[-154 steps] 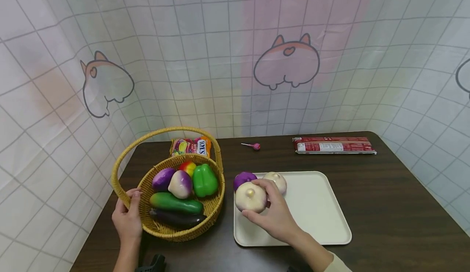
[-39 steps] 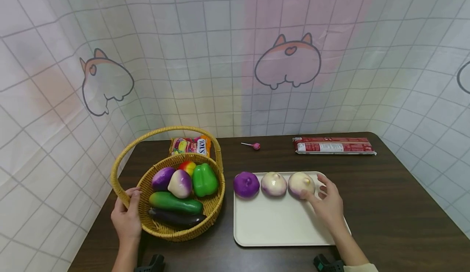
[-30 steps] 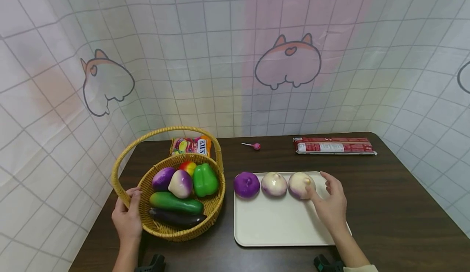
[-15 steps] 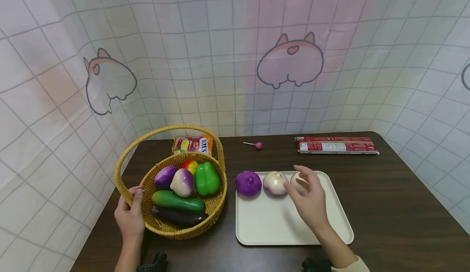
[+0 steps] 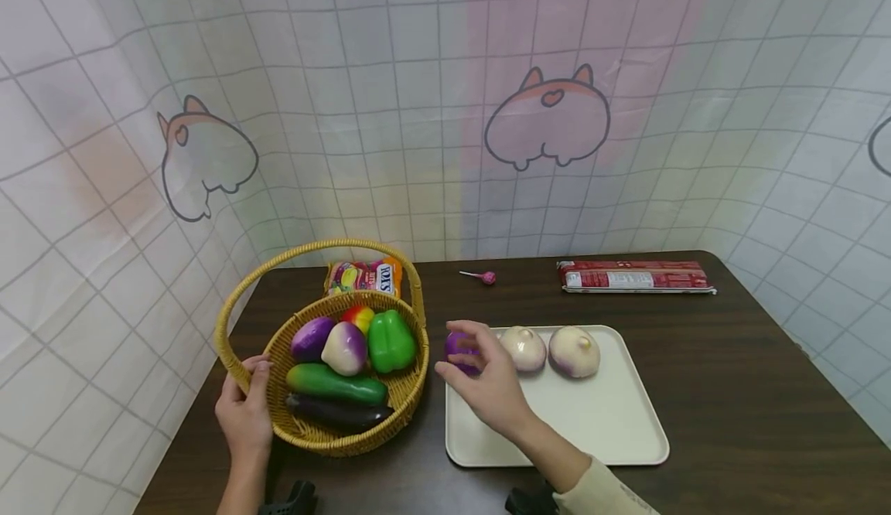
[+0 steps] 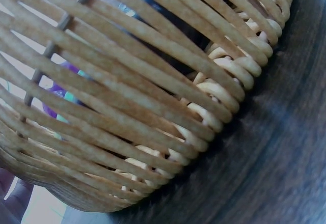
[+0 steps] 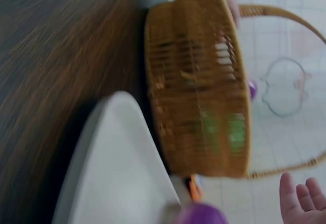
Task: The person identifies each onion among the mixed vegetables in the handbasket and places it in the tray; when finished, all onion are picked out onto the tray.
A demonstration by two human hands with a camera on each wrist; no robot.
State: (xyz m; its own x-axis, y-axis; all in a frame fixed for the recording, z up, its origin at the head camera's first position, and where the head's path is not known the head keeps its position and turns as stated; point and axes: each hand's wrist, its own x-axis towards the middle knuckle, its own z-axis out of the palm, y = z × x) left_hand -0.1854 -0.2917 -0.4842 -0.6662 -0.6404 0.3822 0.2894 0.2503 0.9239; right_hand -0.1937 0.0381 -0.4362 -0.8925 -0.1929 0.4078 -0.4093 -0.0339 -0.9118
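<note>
In the head view my left hand [image 5: 245,414] grips the wicker basket [image 5: 411,410] at its left rim, by the handle's foot. Inside lie a purple eggplant-like vegetable [image 5: 312,339], a white-and-purple turnip [image 5: 344,349], a green bell pepper [image 5: 391,340], a red-yellow fruit [image 5: 358,317], a green cucumber-like vegetable [image 5: 336,384] and a dark eggplant [image 5: 339,413]. My right hand [image 5: 490,383] hovers with fingers spread over the tray's left end, partly hiding a purple onion [image 5: 455,345]; it holds nothing. Two whitish onions, a middle one [image 5: 524,349] and a right one [image 5: 574,351], sit along the tray's back edge.
The cream tray [image 5: 557,430] lies right of the basket on a dark wooden table [image 5: 752,391]. Behind stand a candy bag [image 5: 362,277], a lollipop [image 5: 480,276] and a long red packet [image 5: 635,276]. A grid-patterned curtain [image 5: 390,151] closes off the back.
Earlier my right hand held a whitish onion; that onion now sits at the row's right end, released. The right hand has since moved left to the purple onion. My left hand stays put.
</note>
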